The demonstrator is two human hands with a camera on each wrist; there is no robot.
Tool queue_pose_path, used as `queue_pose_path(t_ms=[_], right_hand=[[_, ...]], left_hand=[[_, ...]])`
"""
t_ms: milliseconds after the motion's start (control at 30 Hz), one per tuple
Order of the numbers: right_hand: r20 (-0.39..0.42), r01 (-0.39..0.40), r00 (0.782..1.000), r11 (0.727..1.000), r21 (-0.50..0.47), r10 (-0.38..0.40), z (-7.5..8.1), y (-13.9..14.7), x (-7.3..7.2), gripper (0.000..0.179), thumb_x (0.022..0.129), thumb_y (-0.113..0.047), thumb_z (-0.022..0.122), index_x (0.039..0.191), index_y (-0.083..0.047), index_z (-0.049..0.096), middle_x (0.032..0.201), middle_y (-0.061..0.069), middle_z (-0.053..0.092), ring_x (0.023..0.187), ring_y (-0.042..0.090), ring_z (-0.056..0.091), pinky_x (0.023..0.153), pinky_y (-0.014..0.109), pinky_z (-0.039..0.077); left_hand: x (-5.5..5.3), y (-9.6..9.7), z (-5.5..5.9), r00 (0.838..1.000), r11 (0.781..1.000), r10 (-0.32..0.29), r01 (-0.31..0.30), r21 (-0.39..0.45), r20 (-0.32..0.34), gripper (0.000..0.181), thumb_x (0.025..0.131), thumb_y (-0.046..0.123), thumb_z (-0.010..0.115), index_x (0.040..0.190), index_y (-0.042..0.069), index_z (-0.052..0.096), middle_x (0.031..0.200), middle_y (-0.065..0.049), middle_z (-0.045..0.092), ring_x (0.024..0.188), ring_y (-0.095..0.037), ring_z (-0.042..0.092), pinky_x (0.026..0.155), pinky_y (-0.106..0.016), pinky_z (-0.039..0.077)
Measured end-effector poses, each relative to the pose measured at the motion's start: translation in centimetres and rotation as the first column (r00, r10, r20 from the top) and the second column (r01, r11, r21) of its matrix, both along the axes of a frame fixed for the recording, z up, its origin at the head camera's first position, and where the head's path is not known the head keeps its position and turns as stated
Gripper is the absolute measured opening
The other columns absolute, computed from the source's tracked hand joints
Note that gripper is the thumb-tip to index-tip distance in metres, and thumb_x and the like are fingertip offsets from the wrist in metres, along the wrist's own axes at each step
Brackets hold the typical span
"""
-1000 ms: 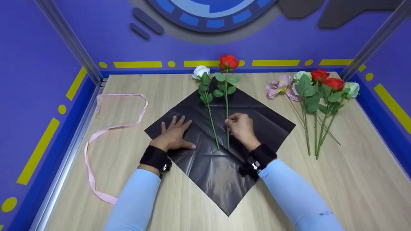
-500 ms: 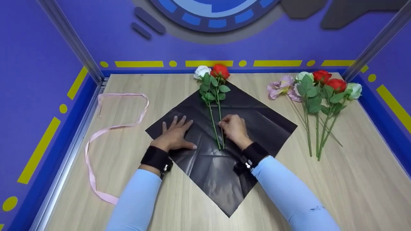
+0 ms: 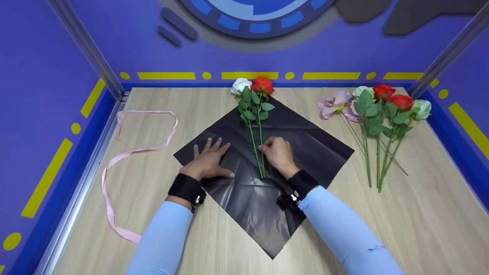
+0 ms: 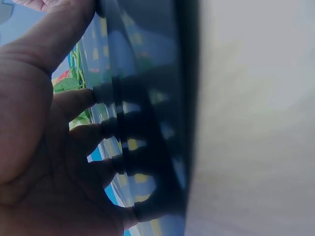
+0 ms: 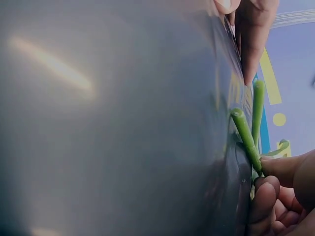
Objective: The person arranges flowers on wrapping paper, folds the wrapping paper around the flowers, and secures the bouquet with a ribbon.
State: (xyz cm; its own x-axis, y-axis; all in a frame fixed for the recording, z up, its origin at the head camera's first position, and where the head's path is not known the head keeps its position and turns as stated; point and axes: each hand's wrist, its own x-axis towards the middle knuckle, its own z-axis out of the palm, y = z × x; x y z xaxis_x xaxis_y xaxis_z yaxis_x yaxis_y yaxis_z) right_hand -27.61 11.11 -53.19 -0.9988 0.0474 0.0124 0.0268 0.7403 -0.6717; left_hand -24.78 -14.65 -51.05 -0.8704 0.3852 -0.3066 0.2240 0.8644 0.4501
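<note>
A square of black wrapping paper (image 3: 305, 149) lies cornerwise on the table. My left hand (image 3: 208, 160) rests on its left part with fingers spread; in the left wrist view the fingertips (image 4: 88, 137) touch the glossy sheet. My right hand (image 3: 279, 152) pinches the stem of a red rose (image 3: 263, 86) between thumb and fingers, low on the stem. A white rose (image 3: 241, 86) lies just left of the red one, their stems close together with their lower ends meeting. In the right wrist view two green stem ends (image 5: 238, 114) show beside the pinching thumb (image 5: 280, 167).
On the right of the table (image 3: 431, 191) lie several more flowers: red roses (image 3: 399, 101), pale green-white roses (image 3: 422, 109) and a light purple flower (image 3: 334, 105). A pink ribbon (image 3: 109, 198) curves along the left side. Blue-purple walls (image 3: 95, 23) enclose the back and sides.
The red rose, pinched in my right hand, has moved left and a little toward me, ending beside the white rose. My left hand has stayed in place on the paper.
</note>
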Motion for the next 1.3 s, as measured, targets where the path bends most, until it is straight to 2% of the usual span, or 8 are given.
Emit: queue_pose_path(t_ms=[167,400,500,633,700,800,1067,1300], right_hand=[[-0.015,-0.003,1.0,1.0,-0.001,0.003,-0.1,0.2,0.1,0.021,0.093,-0.033,0.078,0.086,-0.013,0.08,0.084,0.003,0.078,0.074,0.026,0.069,0.075,0.043,0.055],[-0.002,-0.016,1.0,0.997,-0.079,0.016,0.1,0.7,0.5,0.026,0.1,-0.032,0.07,0.086,-0.013,0.08,0.064,0.002,0.069,0.051,0.017,0.065,0.054,0.033,0.053],[0.004,-0.018,1.0,0.997,-0.069,0.018,0.2,1.2,0.8,0.024,0.1,-0.031,0.07,0.093,-0.012,0.081,0.07,0.002,0.073,0.057,0.018,0.068,0.06,0.036,0.057],[-0.036,-0.029,0.999,1.0,-0.01,0.029,0.4,2.3,1.3,0.022,0.099,-0.029,0.07,0.099,-0.011,0.082,0.088,0.005,0.08,0.081,0.025,0.074,0.08,0.044,0.058],[-0.065,-0.034,0.997,0.999,0.012,0.034,0.5,3.1,1.5,0.021,0.099,-0.028,0.07,0.099,-0.011,0.082,0.095,0.007,0.081,0.09,0.03,0.075,0.086,0.047,0.058],[-0.095,-0.033,0.995,0.998,0.045,0.037,0.8,4.7,1.9,0.02,0.098,-0.026,0.07,0.1,-0.01,0.081,0.097,0.009,0.081,0.096,0.033,0.076,0.087,0.05,0.058],[-0.136,-0.004,0.991,0.995,0.099,0.017,1.1,9.5,2.6,0.021,0.098,-0.022,0.067,0.103,-0.006,0.08,0.099,0.014,0.08,0.095,0.035,0.075,0.086,0.052,0.056],[-0.196,0.048,0.98,0.99,0.135,-0.021,1.3,14.3,3.4,0.022,0.099,-0.02,0.067,0.104,-0.002,0.08,0.102,0.02,0.079,0.099,0.046,0.074,0.088,0.058,0.055]], left_hand=[[0.0,0.0,0.0,1.0,1.0,-0.001,0.001,0.001,0.006,0.108,0.085,0.057,0.081,0.169,0.022,0.022,0.177,-0.011,0.005,0.163,-0.041,-0.008,0.122,-0.075,-0.01],[0.0,-0.1,-0.1,1.0,1.0,0.0,0.0,0.003,0.004,0.108,0.084,0.057,0.082,0.169,0.023,0.022,0.177,-0.011,0.006,0.163,-0.041,-0.008,0.121,-0.075,-0.01],[0.0,-0.1,0.0,1.0,1.0,-0.003,0.003,0.006,0.008,0.108,0.085,0.057,0.081,0.169,0.022,0.023,0.177,-0.011,0.006,0.163,-0.041,-0.007,0.121,-0.075,-0.01],[0.1,-0.1,0.1,1.0,1.0,-0.002,0.002,0.001,0.01,0.108,0.085,0.057,0.081,0.169,0.022,0.022,0.177,-0.011,0.006,0.163,-0.041,-0.007,0.122,-0.075,-0.01],[0.1,-0.1,0.1,1.0,1.0,-0.002,0.002,-0.002,0.008,0.108,0.085,0.058,0.081,0.169,0.022,0.022,0.177,-0.011,0.006,0.163,-0.04,-0.008,0.122,-0.075,-0.01],[0.1,-0.1,0.1,1.0,1.0,0.0,0.0,0.001,0.0,0.108,0.085,0.057,0.081,0.169,0.022,0.022,0.177,-0.012,0.006,0.163,-0.041,-0.007,0.121,-0.075,-0.01],[0.1,-0.1,0.0,1.0,1.0,0.0,0.0,-0.001,-0.003,0.108,0.085,0.057,0.081,0.169,0.022,0.022,0.177,-0.012,0.005,0.163,-0.041,-0.007,0.121,-0.076,-0.011],[0.1,-0.1,0.0,1.0,1.0,-0.004,0.004,-0.002,-0.007,0.109,0.085,0.057,0.082,0.169,0.021,0.023,0.177,-0.012,0.006,0.163,-0.042,-0.007,0.121,-0.076,-0.009]])
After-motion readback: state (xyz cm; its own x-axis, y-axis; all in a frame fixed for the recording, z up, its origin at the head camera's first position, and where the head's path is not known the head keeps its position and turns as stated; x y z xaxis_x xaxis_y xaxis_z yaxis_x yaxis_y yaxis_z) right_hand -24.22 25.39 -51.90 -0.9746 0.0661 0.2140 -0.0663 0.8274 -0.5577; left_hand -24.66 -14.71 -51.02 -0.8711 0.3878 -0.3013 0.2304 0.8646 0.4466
